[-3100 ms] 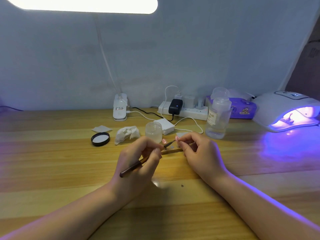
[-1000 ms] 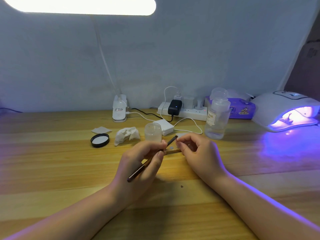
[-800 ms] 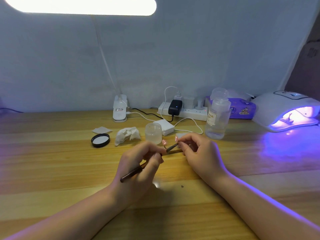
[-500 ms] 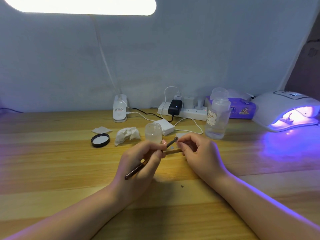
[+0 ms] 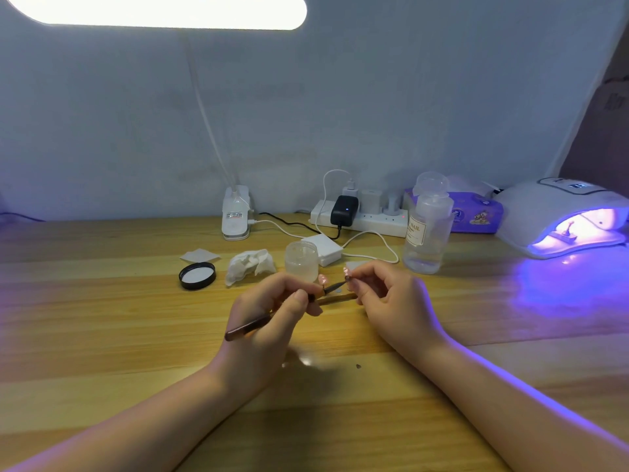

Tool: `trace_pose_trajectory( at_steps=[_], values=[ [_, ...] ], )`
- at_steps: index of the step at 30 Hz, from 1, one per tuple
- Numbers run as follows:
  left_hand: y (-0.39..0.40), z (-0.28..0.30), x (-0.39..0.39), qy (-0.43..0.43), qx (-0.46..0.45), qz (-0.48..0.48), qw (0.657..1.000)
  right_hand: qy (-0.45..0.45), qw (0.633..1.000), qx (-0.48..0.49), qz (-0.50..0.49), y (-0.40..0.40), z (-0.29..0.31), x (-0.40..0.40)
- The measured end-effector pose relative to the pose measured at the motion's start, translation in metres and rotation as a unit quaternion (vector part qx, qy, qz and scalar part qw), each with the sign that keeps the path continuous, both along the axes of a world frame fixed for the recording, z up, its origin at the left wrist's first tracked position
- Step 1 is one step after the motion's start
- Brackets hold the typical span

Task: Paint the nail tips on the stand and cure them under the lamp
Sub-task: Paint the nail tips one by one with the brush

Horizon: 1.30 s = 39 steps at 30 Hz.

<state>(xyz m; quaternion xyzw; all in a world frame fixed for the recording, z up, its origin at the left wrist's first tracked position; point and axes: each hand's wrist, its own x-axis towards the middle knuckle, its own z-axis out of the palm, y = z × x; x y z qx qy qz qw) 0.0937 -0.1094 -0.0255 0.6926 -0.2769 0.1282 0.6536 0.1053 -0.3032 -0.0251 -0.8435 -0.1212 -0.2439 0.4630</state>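
Head view | left hand (image 5: 272,311) is gripping brush (image 5: 250,327) mid-shaft | right hand (image 5: 384,294) is pinching stick (image 5: 335,300) | nail tip (image 5: 347,273) looking light, fragile

Brush (image 5: 252,327) in left hand (image 5: 269,321), tip at right hand's (image 5: 394,301) nail tip (image 5: 347,272).

Wood desk (image 5: 102,335) w/ blue-grey wall (image 5: 374,97) behind, bright lamp bar (image 5: 163,10) overhead.
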Motion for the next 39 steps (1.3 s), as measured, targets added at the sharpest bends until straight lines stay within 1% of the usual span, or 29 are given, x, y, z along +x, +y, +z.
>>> trace_pose_trajectory(
  at_steps=[4, 8, 11, 14, 17, 24, 30, 36, 39],
  values=[
    [0.0011, 0.0005, -0.0001, -0.013, -0.012, 0.007, 1.000, 0.000, 1.000, 0.001, 0.009, -0.0004, -0.0004, 0.0000],
    [-0.0001, 0.0010, 0.0019, -0.017, -0.005, 0.021, 1.000, -0.003, 1.000, 0.012, 0.009, 0.0003, -0.0014, 0.0002],
    [0.0001, 0.0003, 0.0024, -0.010, 0.003, 0.008, 1.000, -0.003, 1.000, 0.015, 0.012, 0.0000, -0.0015, 0.0005],
    [0.0013, 0.0005, 0.0017, 0.003, -0.009, -0.006, 1.000, 0.000, 1.000, 0.014, 0.012, -0.0007, -0.0016, 0.0009],
    [0.0018, 0.0017, 0.0008, -0.003, -0.014, -0.010, 1.000, 0.005, 1.000, 0.010, 0.018, -0.0012, -0.0018, 0.0005],
    [-0.0008, 0.0023, 0.0039, 0.010, -0.023, 0.035, 0.999, -0.003, 1.000, 0.015, 0.019, -0.0005, -0.0018, 0.0001],
    [-0.0008, 0.0027, 0.0030, 0.007, -0.005, 0.052, 0.999, -0.010, 1.000, 0.007, 0.011, 0.0001, -0.0024, 0.0008],
    [-0.0004, 0.0032, -0.0003, -0.003, 0.031, 0.032, 0.999, -0.022, 1.000, -0.003, -0.004, -0.0002, -0.0015, 0.0001],
    [0.0013, 0.0034, -0.0006, -0.009, 0.035, 0.033, 0.999, -0.023, 1.000, -0.006, -0.017, 0.0001, -0.0019, 0.0005]
  ],
)
